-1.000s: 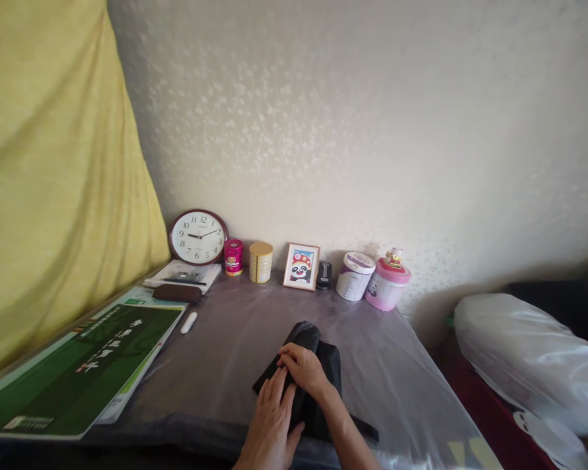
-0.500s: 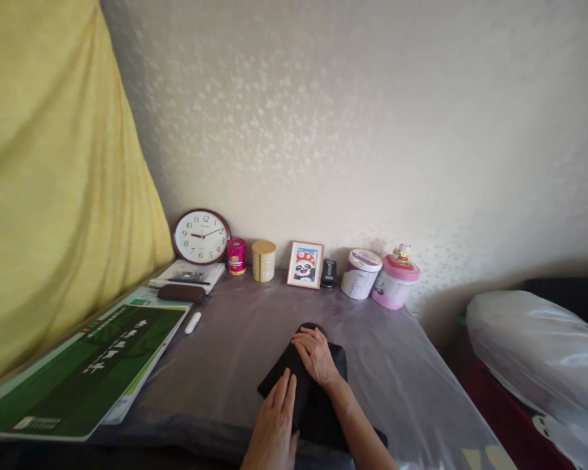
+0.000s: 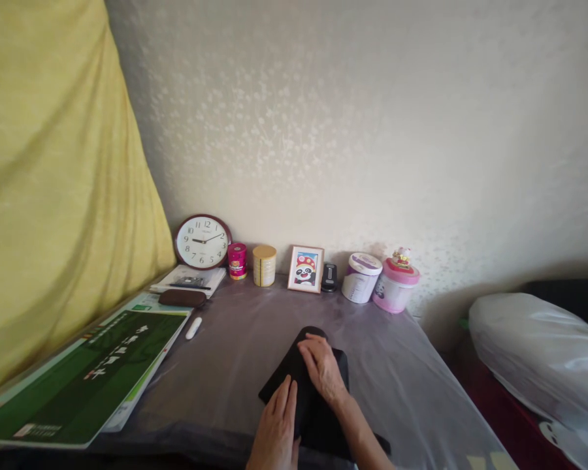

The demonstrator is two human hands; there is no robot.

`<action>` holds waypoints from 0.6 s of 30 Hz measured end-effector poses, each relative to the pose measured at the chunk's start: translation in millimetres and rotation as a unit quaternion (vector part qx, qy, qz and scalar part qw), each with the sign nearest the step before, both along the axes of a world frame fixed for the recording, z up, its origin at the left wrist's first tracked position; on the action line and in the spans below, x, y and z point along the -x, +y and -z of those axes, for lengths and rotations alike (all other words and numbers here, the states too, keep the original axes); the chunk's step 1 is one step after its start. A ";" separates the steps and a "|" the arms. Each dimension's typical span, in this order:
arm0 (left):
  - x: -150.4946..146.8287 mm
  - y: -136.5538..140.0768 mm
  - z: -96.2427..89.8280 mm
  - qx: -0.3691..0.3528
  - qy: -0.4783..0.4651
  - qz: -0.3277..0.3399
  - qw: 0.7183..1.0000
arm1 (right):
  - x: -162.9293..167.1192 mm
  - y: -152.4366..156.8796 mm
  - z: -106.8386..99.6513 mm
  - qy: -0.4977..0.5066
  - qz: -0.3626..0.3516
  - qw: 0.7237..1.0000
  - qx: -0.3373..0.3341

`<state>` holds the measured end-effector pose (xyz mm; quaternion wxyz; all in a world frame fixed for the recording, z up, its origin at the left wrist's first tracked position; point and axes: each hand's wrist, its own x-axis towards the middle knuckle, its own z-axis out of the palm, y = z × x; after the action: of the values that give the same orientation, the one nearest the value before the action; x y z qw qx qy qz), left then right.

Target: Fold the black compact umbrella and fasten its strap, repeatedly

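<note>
A folded black cloth item (image 3: 294, 367) lies near the front of the table; its exact kind does not show. My left hand (image 3: 278, 411) rests flat along its left part, fingers stretched out and close together. Over its upper right part lies my right hand (image 3: 322, 367), palm down with fingers slightly bent and touching the cloth. Neither hand is gripping it. Part of the black cloth is hidden under my hands and right forearm.
Green books (image 3: 108, 372) and a brown case (image 3: 182, 298) lie left, beside a small white object (image 3: 193, 328). A clock (image 3: 202, 241), a picture frame (image 3: 306, 268) and several canisters (image 3: 264, 267) line the wall. Plastic-wrapped bedding (image 3: 534, 352) is beyond the table's right edge.
My right hand has slid slightly to the right over the black cloth, its fingers a little more bent. My left hand stays at the cloth's left part. The view has tilted up slightly.
</note>
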<state>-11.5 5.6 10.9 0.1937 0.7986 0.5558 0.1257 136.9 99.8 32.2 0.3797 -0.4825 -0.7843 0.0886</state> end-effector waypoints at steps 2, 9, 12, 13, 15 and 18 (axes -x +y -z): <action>-0.1 0.3 1.7 -0.003 -0.008 -0.006 1.000 | 7.1 -10.7 3.6 -0.026 -0.036 0.999 0.017; 0.5 -0.8 -1.7 -0.013 0.005 -0.004 1.000 | -7.3 28.4 16.2 -0.016 0.090 0.996 0.007; 2.2 -1.8 -3.1 -0.014 -0.004 0.000 1.000 | -32.1 33.9 20.8 0.052 0.188 0.981 0.012; 2.8 -2.1 -2.6 -0.015 -0.010 0.003 1.000 | -41.9 30.7 22.3 0.079 0.218 0.972 0.023; 3.9 -2.6 -0.5 -0.019 -0.023 0.008 1.000 | -61.7 18.9 24.7 0.132 0.258 0.955 0.059; 4.4 -2.6 3.2 -0.024 -0.039 0.006 0.999 | -84.6 -2.7 27.3 0.175 0.289 0.935 0.109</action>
<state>-15.9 3.1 7.7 0.1964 0.8012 0.5395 0.1688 221.5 97.1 4.9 0.4651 -0.7037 -0.5178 0.1426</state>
